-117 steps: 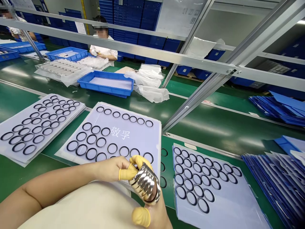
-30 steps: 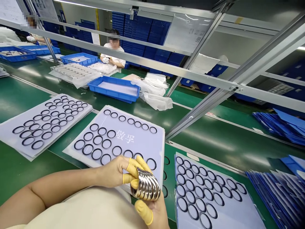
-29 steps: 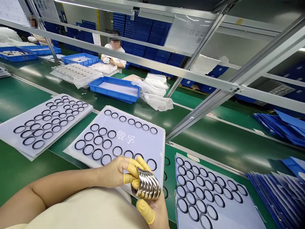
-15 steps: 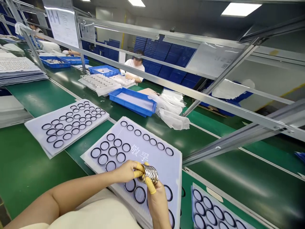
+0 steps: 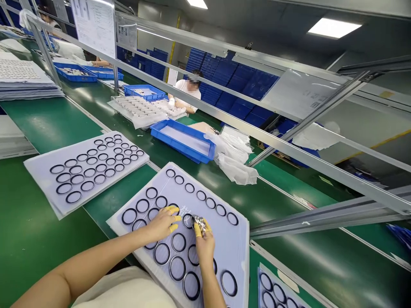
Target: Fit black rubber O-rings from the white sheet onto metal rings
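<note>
My right hand (image 5: 204,246), with yellow finger cots on its fingertips, is closed on a stack of shiny metal rings (image 5: 200,226) low over the white sheet (image 5: 221,237). My left hand (image 5: 160,224), also in yellow finger cots, reaches over the same sheet with its fingers apart and nothing visible in them. Between the two hands a dark-rimmed ring (image 5: 183,220) lies flat. More such rings (image 5: 177,268) lie in rows around both hands, and a line of them (image 5: 201,195) runs along the far edge. My left hand hides some rings beneath it.
Another ring-covered sheet stack (image 5: 41,164) lies to the left, and ring-covered sheets (image 5: 263,269) at lower right. Beyond are a blue tray (image 5: 183,143), crumpled white wrapping (image 5: 237,167) and a co-worker (image 5: 189,90). A metal frame (image 5: 308,222) crosses the right side.
My left hand has come away from the ring stack and moved left, its fingers spreading. The stack in my right hand has shifted slightly and looks shorter. More rings show near my hands.
</note>
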The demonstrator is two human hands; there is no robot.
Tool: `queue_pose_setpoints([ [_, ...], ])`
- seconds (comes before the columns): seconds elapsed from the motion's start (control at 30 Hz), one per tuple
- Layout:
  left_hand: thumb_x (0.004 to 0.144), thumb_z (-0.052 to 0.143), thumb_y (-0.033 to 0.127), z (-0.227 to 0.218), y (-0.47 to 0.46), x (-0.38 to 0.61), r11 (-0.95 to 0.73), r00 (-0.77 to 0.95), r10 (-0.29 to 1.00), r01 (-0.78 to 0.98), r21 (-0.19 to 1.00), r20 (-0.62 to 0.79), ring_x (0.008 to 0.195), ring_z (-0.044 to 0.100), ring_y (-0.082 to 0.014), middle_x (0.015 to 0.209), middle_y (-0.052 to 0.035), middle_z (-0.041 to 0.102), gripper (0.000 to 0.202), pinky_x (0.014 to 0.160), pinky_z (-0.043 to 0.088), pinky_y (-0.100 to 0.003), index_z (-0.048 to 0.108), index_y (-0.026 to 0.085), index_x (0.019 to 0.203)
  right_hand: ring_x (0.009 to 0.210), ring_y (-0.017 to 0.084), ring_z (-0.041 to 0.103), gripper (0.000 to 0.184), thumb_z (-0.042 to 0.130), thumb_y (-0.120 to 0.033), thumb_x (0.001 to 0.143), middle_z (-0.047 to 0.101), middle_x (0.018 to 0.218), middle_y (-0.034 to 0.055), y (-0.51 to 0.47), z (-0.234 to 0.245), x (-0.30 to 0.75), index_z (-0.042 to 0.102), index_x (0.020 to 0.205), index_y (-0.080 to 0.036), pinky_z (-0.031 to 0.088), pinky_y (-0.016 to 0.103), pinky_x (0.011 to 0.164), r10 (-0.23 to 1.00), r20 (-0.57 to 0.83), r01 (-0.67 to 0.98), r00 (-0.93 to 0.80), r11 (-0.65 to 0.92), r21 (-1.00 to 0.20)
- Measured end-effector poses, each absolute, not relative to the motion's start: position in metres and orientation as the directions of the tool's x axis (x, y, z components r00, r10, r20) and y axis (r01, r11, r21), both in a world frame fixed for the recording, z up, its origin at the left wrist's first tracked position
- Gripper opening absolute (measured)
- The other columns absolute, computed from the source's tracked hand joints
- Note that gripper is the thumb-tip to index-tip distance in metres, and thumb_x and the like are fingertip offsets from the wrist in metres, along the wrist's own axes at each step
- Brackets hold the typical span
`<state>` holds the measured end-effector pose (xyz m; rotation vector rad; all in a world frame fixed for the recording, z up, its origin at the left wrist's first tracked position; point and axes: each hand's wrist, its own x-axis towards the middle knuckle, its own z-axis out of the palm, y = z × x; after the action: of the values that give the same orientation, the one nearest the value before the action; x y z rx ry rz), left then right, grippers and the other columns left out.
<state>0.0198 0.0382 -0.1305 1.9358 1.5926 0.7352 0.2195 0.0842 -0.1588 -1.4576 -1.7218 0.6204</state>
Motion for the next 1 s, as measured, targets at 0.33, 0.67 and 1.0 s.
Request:
queue_pose_setpoints([
  [0.33, 0.082, 0.062, 0.017, -0.139, 0.07, 0.045, -0.352, 0.372, 0.926, 0.799, 0.488, 0.058, 0.133, 0.035, -0.0355, 0.132, -0.0177, 0.053, 0.021, 0.104, 0.033, -0.053, 0.068, 0.014, 0.101, 0.111, 0.037, 0.059, 0.046, 0.058, -0.059, 0.076, 0.069, 0.115, 0.019, 0.07, -0.157, 0.258, 0.075, 0.079, -0.016, 0.042, 0.052, 0.093, 0.975, 0.212, 0.61, 0.059, 0.133, -0.781],
  [0.67, 0.087, 0.058, 0.022, -0.132, 0.08, 0.077, -0.475, 0.483, 0.87, 0.772, 0.423, 0.094, 0.132, 0.037, -0.0313, 0.132, -0.0122, 0.054, 0.021, 0.106, 0.032, -0.048, 0.068, 0.019, 0.105, 0.123, 0.042, 0.048, 0.042, 0.066, -0.058, 0.066, 0.066, 0.122, 0.0176, 0.067, -0.152, 0.303, 0.075, 0.074, -0.018, 0.032, 0.055, 0.103, 0.957, 0.182, 0.553, 0.224, 0.028, -0.833],
  [1.0, 0.086, 0.059, 0.024, -0.141, 0.078, 0.096, -0.524, 0.544, 0.836, 0.75, 0.405, 0.074, 0.131, 0.038, -0.0361, 0.135, -0.0175, 0.051, 0.022, 0.102, 0.035, -0.052, 0.068, 0.017, 0.104, 0.083, 0.031, 0.07, 0.062, 0.037, -0.064, 0.083, 0.076, 0.084, 0.0134, 0.069, -0.156, 0.347, 0.073, 0.086, -0.013, 0.053, 0.041, 0.071, 0.938, 0.092, 0.489, 0.335, -0.089, -0.868],
])
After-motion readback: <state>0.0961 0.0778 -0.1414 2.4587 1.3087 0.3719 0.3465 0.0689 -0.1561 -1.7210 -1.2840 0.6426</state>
